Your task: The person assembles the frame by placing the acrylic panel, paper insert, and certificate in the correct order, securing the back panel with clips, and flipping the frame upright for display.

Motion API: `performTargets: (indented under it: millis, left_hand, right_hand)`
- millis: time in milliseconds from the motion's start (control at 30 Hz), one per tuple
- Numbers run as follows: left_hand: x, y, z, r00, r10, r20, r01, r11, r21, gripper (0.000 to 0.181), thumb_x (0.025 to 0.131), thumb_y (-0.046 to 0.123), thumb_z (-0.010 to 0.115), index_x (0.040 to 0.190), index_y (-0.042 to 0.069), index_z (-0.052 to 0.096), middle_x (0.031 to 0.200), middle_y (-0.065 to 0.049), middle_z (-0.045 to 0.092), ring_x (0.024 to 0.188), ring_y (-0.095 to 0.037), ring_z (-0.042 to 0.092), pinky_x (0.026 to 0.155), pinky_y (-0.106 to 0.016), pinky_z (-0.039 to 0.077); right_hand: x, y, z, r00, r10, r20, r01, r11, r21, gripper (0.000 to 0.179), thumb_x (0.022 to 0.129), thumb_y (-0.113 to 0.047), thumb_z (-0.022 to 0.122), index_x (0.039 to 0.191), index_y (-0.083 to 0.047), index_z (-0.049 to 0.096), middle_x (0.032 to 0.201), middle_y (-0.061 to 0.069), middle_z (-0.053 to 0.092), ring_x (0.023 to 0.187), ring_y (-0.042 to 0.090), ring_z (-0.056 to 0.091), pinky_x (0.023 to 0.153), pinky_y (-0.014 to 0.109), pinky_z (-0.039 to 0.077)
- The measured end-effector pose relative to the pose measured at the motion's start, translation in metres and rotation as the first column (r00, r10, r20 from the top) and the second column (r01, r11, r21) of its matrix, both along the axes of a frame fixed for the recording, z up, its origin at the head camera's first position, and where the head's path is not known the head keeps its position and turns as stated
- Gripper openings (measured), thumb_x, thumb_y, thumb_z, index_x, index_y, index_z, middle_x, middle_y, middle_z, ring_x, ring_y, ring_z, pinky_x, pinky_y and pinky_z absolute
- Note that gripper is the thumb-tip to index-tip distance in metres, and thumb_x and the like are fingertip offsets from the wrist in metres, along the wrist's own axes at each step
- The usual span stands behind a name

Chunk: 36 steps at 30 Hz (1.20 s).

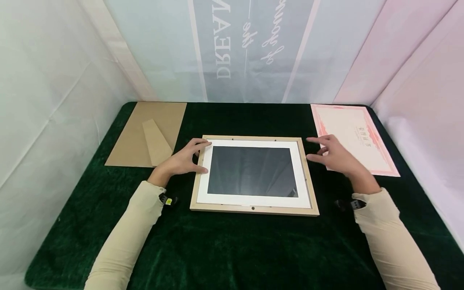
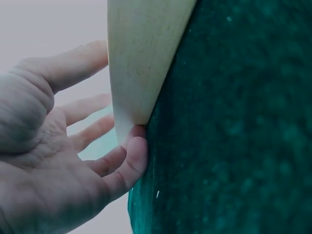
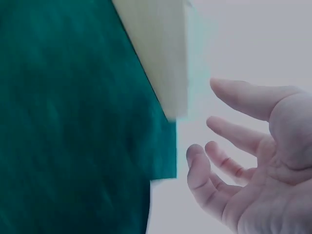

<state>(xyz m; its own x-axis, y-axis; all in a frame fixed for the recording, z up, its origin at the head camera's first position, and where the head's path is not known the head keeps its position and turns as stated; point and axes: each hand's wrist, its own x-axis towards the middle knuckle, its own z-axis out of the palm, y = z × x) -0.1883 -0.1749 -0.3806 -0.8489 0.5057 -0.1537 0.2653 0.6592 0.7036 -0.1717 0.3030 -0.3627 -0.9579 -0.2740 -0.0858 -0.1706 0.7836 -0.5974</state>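
A light wooden picture frame (image 1: 286,211) lies flat on the dark green cloth, with a white mat (image 1: 250,199) inside it around a dark glassy opening (image 1: 251,171). My left hand (image 1: 183,161) touches the frame's left side, its thumb and forefinger reaching over the edge onto the mat. In the left wrist view, the little finger bends beside the frame's wooden side (image 2: 141,53). Off the frame's right side, my right hand (image 1: 335,156) holds nothing, with fingers spread and loosely bent. The right wrist view shows a gap between that hand (image 3: 263,161) and the wood (image 3: 161,53).
At the back left lies a brown backing board (image 1: 127,137) with a tapered stand (image 1: 156,141) on it. A pink-bordered certificate sheet (image 1: 348,121) lies at the back right, partly behind my right hand. Printed fabric (image 1: 250,88) hangs behind the green-covered table (image 1: 232,253).
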Motion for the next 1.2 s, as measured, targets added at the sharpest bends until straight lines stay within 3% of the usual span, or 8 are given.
performTargets:
  millis: [133, 300, 400, 533, 633, 767, 933, 1200]
  left_hand:
    - [0.0, -0.002, 0.0, 0.999, 0.03, -0.014, -0.029, 0.999, 0.027, 0.087, 0.083, 0.013, 0.081, 0.155, 0.009, 0.033, 0.161, -0.015, 0.015, 0.117, -0.035, 0.048, 0.095, -0.048, 0.047]
    - [0.0, -0.003, -0.001, 0.998, 0.063, -0.016, -0.063, 0.998, 0.021, 0.088, 0.083, 0.012, 0.081, 0.155, 0.006, 0.031, 0.16, -0.017, 0.014, 0.116, -0.035, 0.051, 0.087, -0.041, 0.05]
    - [0.0, -0.003, -0.001, 0.996, 0.085, -0.001, -0.085, 0.996, 0.023, 0.088, 0.083, 0.012, 0.081, 0.155, 0.006, 0.031, 0.159, -0.018, 0.014, 0.116, -0.035, 0.051, 0.086, -0.04, 0.05]
    - [0.0, -0.002, -0.001, 0.995, 0.1, 0.025, -0.101, 0.995, 0.02, 0.088, 0.083, 0.013, 0.08, 0.156, 0.007, 0.03, 0.157, -0.019, 0.018, 0.118, -0.035, 0.051, 0.088, -0.041, 0.05]
    - [0.0, -0.001, -0.001, 0.993, 0.111, 0.035, -0.111, 0.994, 0.007, 0.088, 0.084, 0.013, 0.08, 0.156, 0.008, 0.03, 0.152, -0.02, 0.026, 0.116, -0.035, 0.053, 0.085, -0.039, 0.051]
    - [0.0, 0.0, 0.0, 0.988, 0.149, 0.051, -0.149, 0.989, 0.003, 0.088, 0.085, 0.011, 0.079, 0.157, 0.008, 0.029, 0.145, -0.021, 0.039, 0.108, -0.031, 0.059, 0.079, -0.033, 0.052]
    - [0.0, 0.006, 0.003, 0.973, 0.223, 0.06, -0.223, 0.975, -0.018, 0.083, 0.086, 0.008, 0.076, 0.156, 0.005, 0.03, 0.132, -0.019, 0.053, 0.095, -0.026, 0.062, 0.071, -0.029, 0.051]
    - [-0.012, 0.024, 0.006, 0.975, 0.22, -0.036, -0.222, 0.966, -0.129, 0.071, 0.091, 0.01, 0.069, 0.154, 0.004, 0.035, 0.112, -0.021, 0.068, 0.089, -0.026, 0.064, 0.069, -0.029, 0.049]
  right_hand:
    - [-0.007, 0.033, 0.007, 0.996, -0.076, 0.041, 0.076, 0.997, 0.002, 0.067, 0.099, -0.031, 0.062, 0.152, -0.001, 0.036, 0.149, 0.034, 0.033, 0.118, 0.053, 0.052, 0.09, 0.048, 0.054]
    - [-0.009, 0.076, 0.007, 0.961, -0.219, 0.171, 0.215, 0.976, 0.042, 0.081, 0.099, -0.05, 0.054, 0.158, -0.006, 0.02, 0.152, 0.036, 0.029, 0.132, 0.055, 0.038, 0.102, 0.067, 0.04]
    - [-0.008, 0.1, 0.003, 0.931, -0.296, 0.214, 0.295, 0.955, 0.041, 0.087, 0.097, -0.057, 0.052, 0.159, -0.007, 0.016, 0.152, 0.037, 0.027, 0.122, 0.046, 0.05, 0.1, 0.065, 0.04]
    - [-0.004, 0.123, -0.003, 0.896, -0.371, 0.244, 0.373, 0.927, 0.04, 0.088, 0.097, -0.057, 0.051, 0.158, -0.004, 0.016, 0.152, 0.037, 0.026, 0.088, 0.012, 0.06, 0.086, 0.045, 0.045]
    - [-0.002, 0.13, -0.006, 0.883, -0.377, 0.278, 0.385, 0.923, 0.03, 0.088, 0.097, -0.056, 0.051, 0.157, -0.003, 0.016, 0.153, 0.037, 0.025, 0.09, 0.013, 0.057, 0.081, 0.034, 0.04]
    - [-0.003, 0.129, -0.012, 0.881, -0.36, 0.307, 0.375, 0.927, 0.011, 0.089, 0.097, -0.058, 0.051, 0.157, -0.003, 0.017, 0.153, 0.037, 0.024, 0.116, 0.038, 0.046, 0.083, 0.034, 0.039]
    - [-0.004, 0.122, -0.013, 0.882, -0.356, 0.308, 0.37, 0.929, 0.014, 0.086, 0.098, -0.058, 0.049, 0.157, -0.004, 0.02, 0.155, 0.036, 0.021, 0.129, 0.048, 0.031, 0.09, 0.05, 0.037]
    - [-0.004, 0.067, -0.003, 0.962, -0.178, 0.206, 0.182, 0.983, -0.002, 0.069, 0.102, -0.044, 0.052, 0.153, -0.002, 0.032, 0.148, 0.034, 0.037, 0.133, 0.053, 0.039, 0.102, 0.062, 0.038]
